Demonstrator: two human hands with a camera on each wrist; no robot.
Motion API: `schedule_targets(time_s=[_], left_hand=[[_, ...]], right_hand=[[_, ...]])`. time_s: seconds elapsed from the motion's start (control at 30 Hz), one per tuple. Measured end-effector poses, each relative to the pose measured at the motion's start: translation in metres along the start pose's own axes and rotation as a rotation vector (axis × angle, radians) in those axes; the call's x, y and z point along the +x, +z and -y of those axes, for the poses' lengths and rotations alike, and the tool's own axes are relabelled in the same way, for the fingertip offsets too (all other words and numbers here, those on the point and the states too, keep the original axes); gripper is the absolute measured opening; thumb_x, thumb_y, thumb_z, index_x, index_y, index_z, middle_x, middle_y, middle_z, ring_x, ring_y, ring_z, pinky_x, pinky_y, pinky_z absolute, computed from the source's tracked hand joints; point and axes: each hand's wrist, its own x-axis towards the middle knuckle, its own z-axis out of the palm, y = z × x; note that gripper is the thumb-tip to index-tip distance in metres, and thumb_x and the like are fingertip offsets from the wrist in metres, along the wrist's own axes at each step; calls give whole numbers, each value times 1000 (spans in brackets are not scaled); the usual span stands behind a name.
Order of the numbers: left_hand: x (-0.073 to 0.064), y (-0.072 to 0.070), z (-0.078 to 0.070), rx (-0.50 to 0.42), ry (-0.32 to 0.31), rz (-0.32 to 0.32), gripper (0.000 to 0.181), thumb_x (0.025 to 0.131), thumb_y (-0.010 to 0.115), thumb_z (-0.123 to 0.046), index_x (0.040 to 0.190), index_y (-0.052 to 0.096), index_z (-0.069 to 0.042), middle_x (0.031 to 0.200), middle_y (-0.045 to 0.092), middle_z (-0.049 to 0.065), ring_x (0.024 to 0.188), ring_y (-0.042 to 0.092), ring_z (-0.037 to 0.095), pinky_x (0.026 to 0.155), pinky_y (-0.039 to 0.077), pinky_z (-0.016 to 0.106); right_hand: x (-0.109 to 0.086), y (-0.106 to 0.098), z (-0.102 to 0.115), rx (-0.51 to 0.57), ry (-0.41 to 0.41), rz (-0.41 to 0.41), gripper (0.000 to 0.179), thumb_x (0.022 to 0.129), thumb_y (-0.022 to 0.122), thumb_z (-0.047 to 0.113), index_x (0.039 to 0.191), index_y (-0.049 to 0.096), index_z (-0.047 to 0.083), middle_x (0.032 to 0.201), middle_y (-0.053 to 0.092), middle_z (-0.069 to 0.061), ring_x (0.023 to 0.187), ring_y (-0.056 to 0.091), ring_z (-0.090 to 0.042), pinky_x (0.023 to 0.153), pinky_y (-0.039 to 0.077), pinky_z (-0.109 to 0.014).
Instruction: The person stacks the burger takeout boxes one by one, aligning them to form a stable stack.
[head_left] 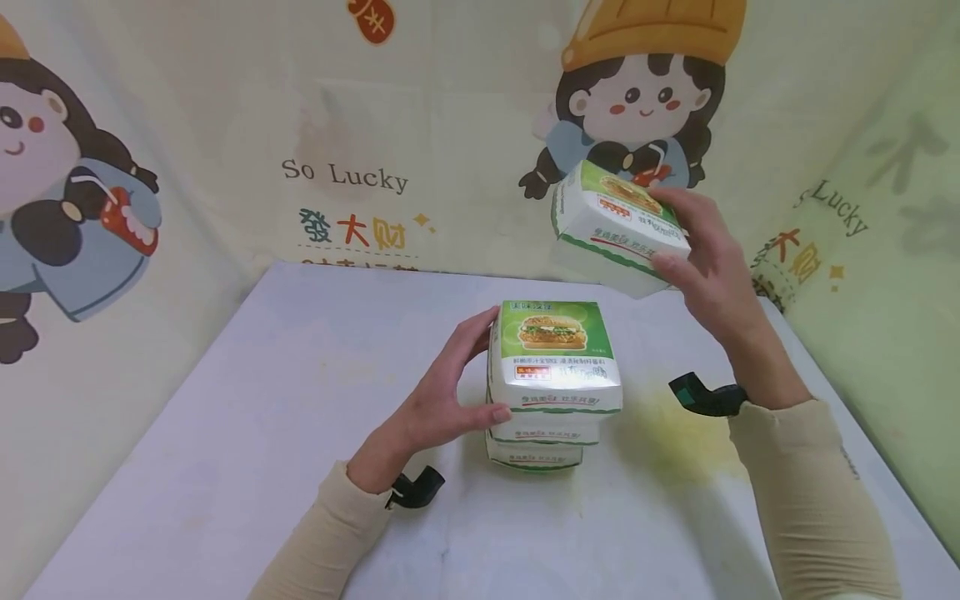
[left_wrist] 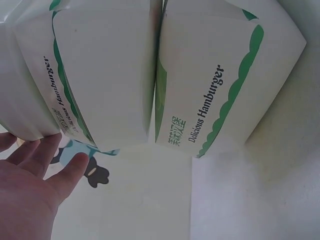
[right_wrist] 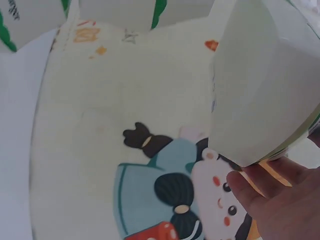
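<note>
Three white and green hamburger boxes are stacked on the table. On the left side of the top hamburger box (head_left: 558,350) is my left hand (head_left: 442,400), its thumb at the front corner and its fingers reaching along the far side. Below it are a middle box (head_left: 551,430) and a bottom box (head_left: 536,457); the left wrist view shows their "Delicious Hamburger" sides. Up in the air, behind and right of the stack, my right hand (head_left: 708,258) grips another hamburger box (head_left: 611,212) by its right end. This box is tilted, and its pale underside (right_wrist: 260,90) fills part of the right wrist view.
The white table (head_left: 262,433) reaches back to a cream cloth backdrop (head_left: 465,125) with cartoon figures and lettering. A yellowish stain (head_left: 675,437) marks the tabletop right of the stack. Black straps (head_left: 708,396) are on both wrists.
</note>
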Motion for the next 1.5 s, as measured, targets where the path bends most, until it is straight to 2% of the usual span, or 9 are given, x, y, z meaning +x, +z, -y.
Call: schedule_targets(time_s=[0.13,0.43,0.67,0.8,1.0,1.17,1.5], left_hand=[[0,0,-1,12,-5,-6,98,81,66,-66,158,18,-29,158,27,-7,141,39,16,120,34,45],[1,1,-2,12,-7,-3,98,81,66,-67,158,18,-29,158,27,-7,141,39,16,119,34,47],[3,1,-3,21,-21,3,96,81,67,-64,157,18,-32,157,28,-10,142,38,13,119,34,49],[2,0,-2,12,-21,7,94,82,68,-62,157,19,-33,156,29,-10,142,37,13,118,34,50],[2,0,-1,3,-2,14,96,82,66,-65,157,19,-30,156,29,-8,143,37,15,118,34,50],[3,-1,-1,6,9,10,93,82,67,-62,156,22,-28,155,31,-7,142,37,15,119,34,49],[2,-1,-3,-1,11,10,92,82,69,-59,155,24,-27,155,30,-7,143,33,15,119,33,49]], right_hand=[[-1,4,12,20,-56,22,65,85,58,9,148,46,19,152,37,1,127,42,-24,91,53,-17],[-12,8,41,83,-95,67,64,83,58,8,146,48,13,154,37,-4,128,43,-31,89,56,-20],[-19,13,52,172,-136,118,65,81,64,8,144,49,5,153,37,-10,136,34,-33,92,54,-22],[-23,16,53,146,-155,146,65,81,65,11,144,49,5,153,38,-11,141,28,-32,101,48,-26],[-29,18,52,117,-166,179,64,84,67,20,144,49,5,152,38,-14,139,30,-32,95,49,-22],[-32,19,49,84,-173,198,67,86,69,31,144,49,5,154,37,-11,142,29,-31,101,42,-22],[-37,19,49,-8,-140,227,69,80,68,19,146,49,13,155,35,-3,142,30,-26,104,38,-24]])
